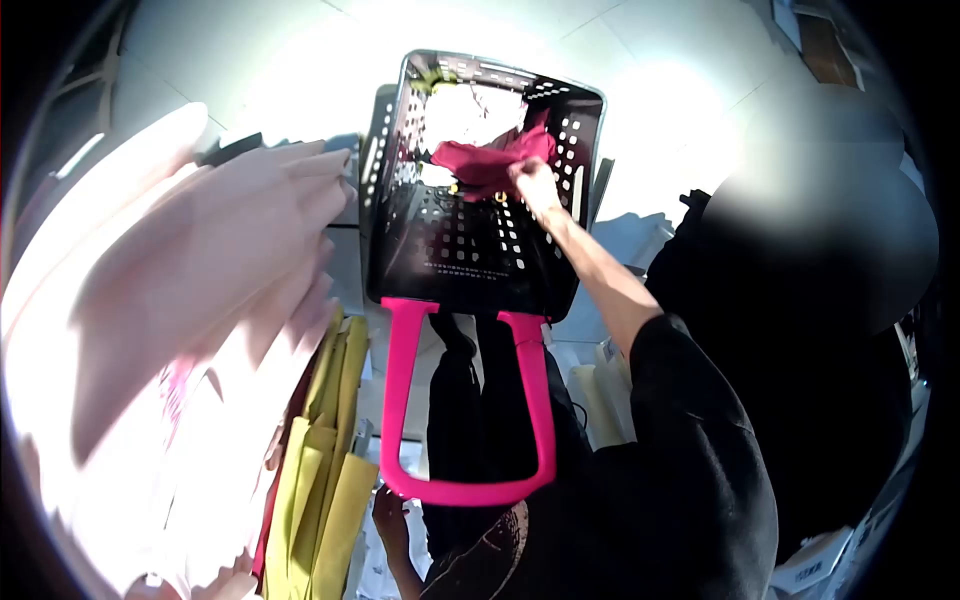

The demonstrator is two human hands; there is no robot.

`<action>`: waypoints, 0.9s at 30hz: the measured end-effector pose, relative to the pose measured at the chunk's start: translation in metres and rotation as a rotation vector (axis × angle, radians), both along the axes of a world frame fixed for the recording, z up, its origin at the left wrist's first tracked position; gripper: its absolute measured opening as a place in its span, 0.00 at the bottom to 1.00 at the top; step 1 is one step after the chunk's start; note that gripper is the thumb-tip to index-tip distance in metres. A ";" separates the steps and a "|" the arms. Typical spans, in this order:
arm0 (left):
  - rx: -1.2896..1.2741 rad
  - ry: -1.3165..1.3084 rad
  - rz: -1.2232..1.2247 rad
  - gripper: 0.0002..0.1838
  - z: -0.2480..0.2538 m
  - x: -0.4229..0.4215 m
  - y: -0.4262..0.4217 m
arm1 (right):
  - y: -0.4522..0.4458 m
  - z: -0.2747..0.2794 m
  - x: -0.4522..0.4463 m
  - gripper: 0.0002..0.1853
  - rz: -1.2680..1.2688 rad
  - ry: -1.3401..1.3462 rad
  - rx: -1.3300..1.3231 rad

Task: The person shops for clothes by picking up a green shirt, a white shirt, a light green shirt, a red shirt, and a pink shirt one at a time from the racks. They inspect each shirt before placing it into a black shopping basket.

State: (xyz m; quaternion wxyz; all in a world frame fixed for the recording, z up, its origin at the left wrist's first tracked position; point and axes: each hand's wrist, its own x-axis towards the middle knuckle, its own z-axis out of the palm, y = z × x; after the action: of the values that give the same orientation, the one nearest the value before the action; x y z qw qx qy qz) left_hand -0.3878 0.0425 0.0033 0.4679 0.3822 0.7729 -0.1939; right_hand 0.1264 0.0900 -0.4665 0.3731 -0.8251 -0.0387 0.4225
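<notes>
My right hand (533, 184) reaches into a black shopping basket (465, 270) with perforated walls, its fingers closed on a dark red garment (487, 163). The garment hangs bunched inside the basket, spreading left from my fingers. Small yellowish bits show at its lower edge. The basket has a bright pink handle (468, 492) extending toward my body. My left hand (391, 512) is low, right by the handle's lower left corner; its fingers are shaded and partly hidden, so I cannot tell whether they grip it.
Pale pink garments (190, 300) hang close on the left, with mustard yellow garments (325, 480) beside them. Another person in black (790, 410) stands close at my right. Pale floor tiles (290, 50) lie beyond the basket. A white box (815, 560) sits at the lower right.
</notes>
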 end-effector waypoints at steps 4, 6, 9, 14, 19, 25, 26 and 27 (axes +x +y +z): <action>0.007 -0.063 -0.120 0.17 0.039 0.013 0.022 | -0.019 0.115 -0.020 0.07 -0.074 0.117 0.210; -0.031 -0.091 -0.198 0.17 0.053 0.015 0.033 | -0.026 0.176 -0.022 0.08 -0.023 0.033 0.246; -0.136 -0.039 -0.491 0.17 0.087 0.049 0.066 | -0.030 0.274 -0.025 0.09 -0.009 -0.009 0.378; 0.225 -0.793 -0.583 0.12 0.128 0.101 0.104 | -0.027 0.490 -0.031 0.11 0.030 0.026 0.636; 0.300 -1.358 -0.193 0.23 0.122 0.141 0.152 | -0.027 0.669 -0.054 0.12 0.176 0.003 1.167; 0.353 -1.440 0.135 0.39 0.068 0.150 0.168 | -0.069 0.761 -0.051 0.22 -0.027 0.073 1.707; 0.276 -1.459 0.249 0.40 0.067 0.153 0.166 | -0.072 0.764 -0.041 0.24 0.037 0.083 1.706; 0.195 -1.473 0.368 0.42 0.067 0.158 0.166 | -0.076 0.767 -0.032 0.25 0.101 0.092 1.704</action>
State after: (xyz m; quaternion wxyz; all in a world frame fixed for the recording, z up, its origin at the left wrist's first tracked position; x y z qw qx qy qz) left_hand -0.2299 0.2083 0.0706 0.8512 0.3174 0.3263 0.2612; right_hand 0.0946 0.0144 0.3005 0.8481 -0.2422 -0.3646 0.2985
